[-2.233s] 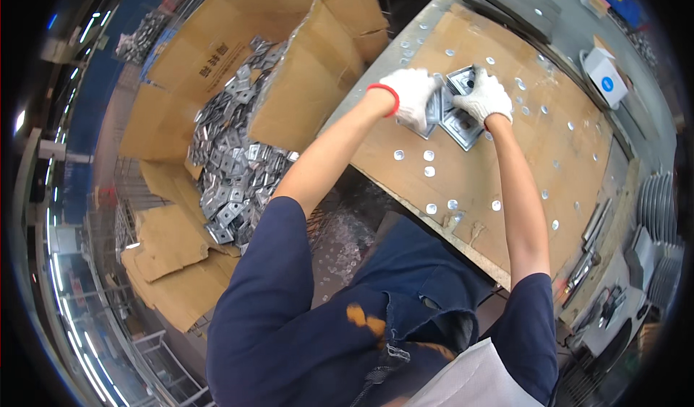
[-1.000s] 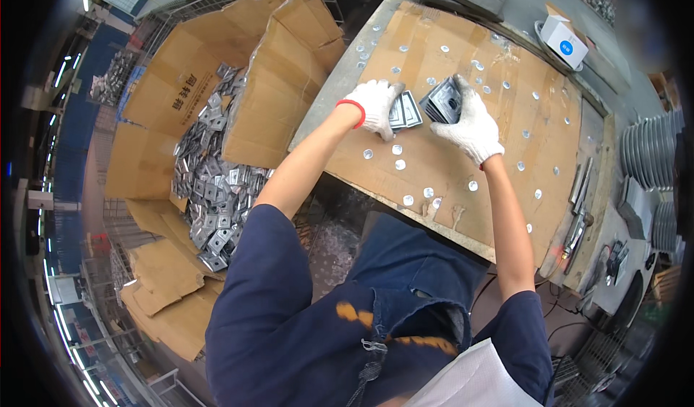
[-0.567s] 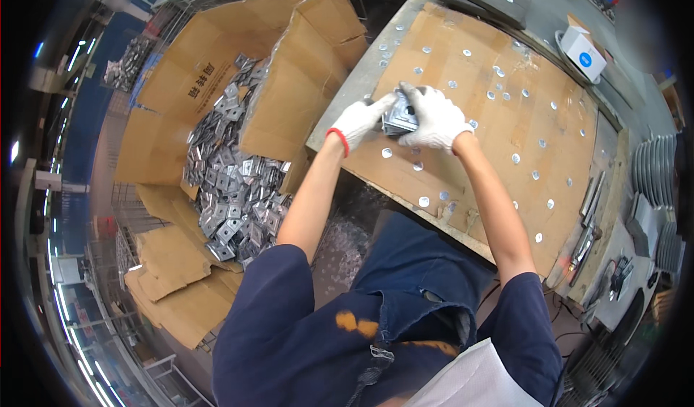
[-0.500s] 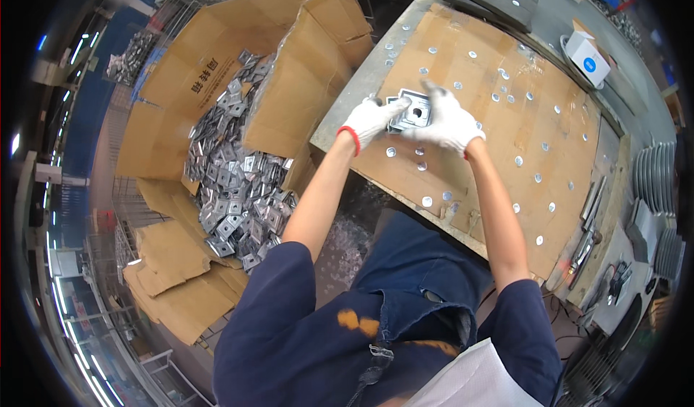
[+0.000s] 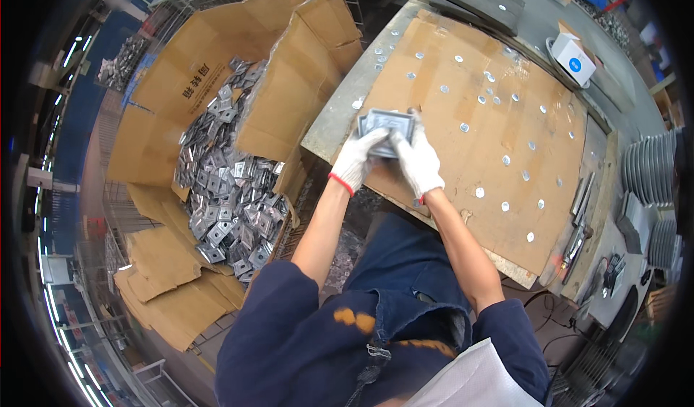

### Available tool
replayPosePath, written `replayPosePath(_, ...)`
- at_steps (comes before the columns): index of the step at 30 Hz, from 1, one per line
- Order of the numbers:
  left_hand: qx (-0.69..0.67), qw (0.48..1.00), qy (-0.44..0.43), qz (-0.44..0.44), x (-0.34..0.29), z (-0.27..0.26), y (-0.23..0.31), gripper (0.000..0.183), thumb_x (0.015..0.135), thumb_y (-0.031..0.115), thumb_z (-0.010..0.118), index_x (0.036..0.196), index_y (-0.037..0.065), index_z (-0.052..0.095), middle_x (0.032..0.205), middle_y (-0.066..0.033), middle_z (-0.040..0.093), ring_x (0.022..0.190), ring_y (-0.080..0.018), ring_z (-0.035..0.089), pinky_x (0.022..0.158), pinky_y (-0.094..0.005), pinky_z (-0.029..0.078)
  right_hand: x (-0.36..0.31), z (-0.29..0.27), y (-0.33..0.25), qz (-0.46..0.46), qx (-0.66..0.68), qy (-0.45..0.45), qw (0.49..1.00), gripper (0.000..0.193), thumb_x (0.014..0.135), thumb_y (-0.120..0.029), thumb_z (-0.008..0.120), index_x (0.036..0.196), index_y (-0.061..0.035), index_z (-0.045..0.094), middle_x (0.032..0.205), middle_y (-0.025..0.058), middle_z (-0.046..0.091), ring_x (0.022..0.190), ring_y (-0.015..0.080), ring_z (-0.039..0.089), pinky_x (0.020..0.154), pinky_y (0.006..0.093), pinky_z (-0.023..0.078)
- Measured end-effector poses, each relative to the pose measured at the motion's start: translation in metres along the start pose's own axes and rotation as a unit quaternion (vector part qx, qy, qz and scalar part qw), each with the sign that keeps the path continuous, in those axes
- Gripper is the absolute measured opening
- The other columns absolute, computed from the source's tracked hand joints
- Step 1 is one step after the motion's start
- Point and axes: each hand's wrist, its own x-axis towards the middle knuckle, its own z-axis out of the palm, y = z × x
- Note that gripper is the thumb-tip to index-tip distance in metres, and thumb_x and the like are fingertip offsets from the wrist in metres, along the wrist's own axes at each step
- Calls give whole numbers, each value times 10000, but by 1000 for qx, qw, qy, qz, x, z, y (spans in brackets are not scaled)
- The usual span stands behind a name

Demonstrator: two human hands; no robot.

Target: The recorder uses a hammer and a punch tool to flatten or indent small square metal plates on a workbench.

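Observation:
Both my hands wear white knit gloves and grip a small stack of square metal plates over the near left part of the cardboard-covered table. My left hand closes on the stack's left side, its thumb laid on top. My right hand grips the right side, fingers wrapped round the far edge. The plates are slightly blurred and overlap unevenly. Small round silvery discs lie scattered over the cardboard sheet beneath and beyond my hands.
Left of the table stands a large cardboard box holding a heap of similar metal plates. Hand tools lie along the table's right edge. At the far right are a small white box and stacked round metal pieces.
My hands have come nearer to me and slightly left with the plates. My right hand has shifted from across the top of the stack to its right side.

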Motion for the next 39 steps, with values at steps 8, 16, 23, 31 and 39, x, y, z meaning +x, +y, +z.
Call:
replayPosePath(8,-127,988,35,78,-194,-175,4,672,1036,287,651,1606,-9,453,1569,-216,578,1381,-375,625,1181,-508,518,-64,-77,-66,-260,-25,-420,869,710,1088,-425,569,1677,-67,402,1614,234,542,1446,366,577,1231,420,426)
replayPosePath(16,-165,878,397,209,-162,-421,-33,699,1019,407,708,1574,34,505,1515,-198,617,1323,-360,648,1157,-497,530,-68,-236,-11,-59,62,-54,995,548,1088,-268,645,1568,-20,558,1385,112,719,1229,175,682,1092,345,541)
replayPosePath(23,-139,932,334,-13,-60,-526,-69,733,1001,476,727,1562,52,521,1495,-187,623,1299,-351,651,1133,-499,538,-119,-376,65,1,-263,382,886,489,1073,-369,651,1459,-69,667,1403,145,729,1263,264,704,1108,369,523)
replayPosePath(31,-74,891,381,-235,-11,-475,-55,767,1006,577,687,1568,81,525,1525,-123,598,1290,-357,633,1101,-536,532,-302,-438,160,372,-412,473,684,502,1058,-492,559,1418,-167,689,1351,255,714,1298,434,657,1069,503,524)
replayPosePath(39,72,880,463,-83,-118,-479,4,713,1018,554,662,1589,141,549,1486,-152,618,1205,-326,652,1042,-522,530,-284,-411,197,359,-460,449,677,446,1054,-332,606,1438,-111,660,1332,225,715,1226,423,686,1038,505,542)
